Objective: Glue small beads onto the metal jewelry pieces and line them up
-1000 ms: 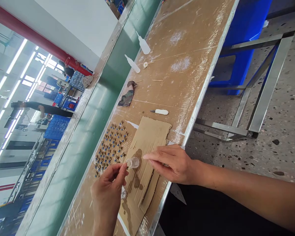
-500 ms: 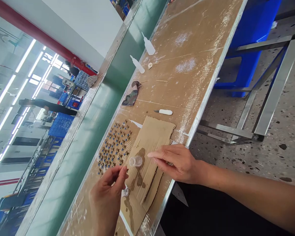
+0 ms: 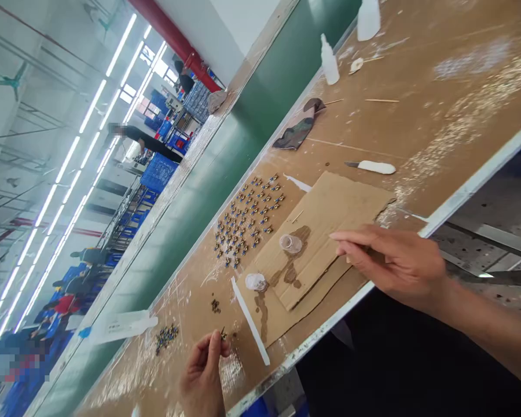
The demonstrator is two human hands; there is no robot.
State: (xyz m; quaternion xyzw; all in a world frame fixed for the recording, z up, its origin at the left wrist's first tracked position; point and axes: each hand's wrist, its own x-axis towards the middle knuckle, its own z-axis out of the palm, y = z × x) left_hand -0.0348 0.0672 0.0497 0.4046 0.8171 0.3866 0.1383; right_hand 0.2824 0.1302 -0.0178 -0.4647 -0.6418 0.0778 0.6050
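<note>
My left hand (image 3: 204,368) is over the near end of the table, thumb and forefinger pinched on a small dark metal part (image 3: 223,335). Close by are a little heap of tiny dark rings (image 3: 216,305) and a pile of blue-and-gold parts (image 3: 167,337). My right hand (image 3: 391,260) hovers by the edge of a cardboard sheet (image 3: 342,202), its fingertips pressed together; what they hold, if anything, is too small to make out. Two small clear cups, one (image 3: 290,244) beside a wet stain and another (image 3: 256,282), stand on cardboard. Many similar blue-and-gold parts (image 3: 247,214) lie in rows beyond them.
Farther along the table are a white-handled knife (image 3: 375,167), a camouflage cloth (image 3: 296,132), a thin wooden stick (image 3: 382,101) and white squeeze bottles (image 3: 329,61). A white bottle (image 3: 124,326) lies at the left. A green partition (image 3: 208,174) borders the far side.
The view has shifted toward the near end of the table. My left hand has moved away from the cups to beside the small rings and loose parts. My right hand keeps its pinched pose.
</note>
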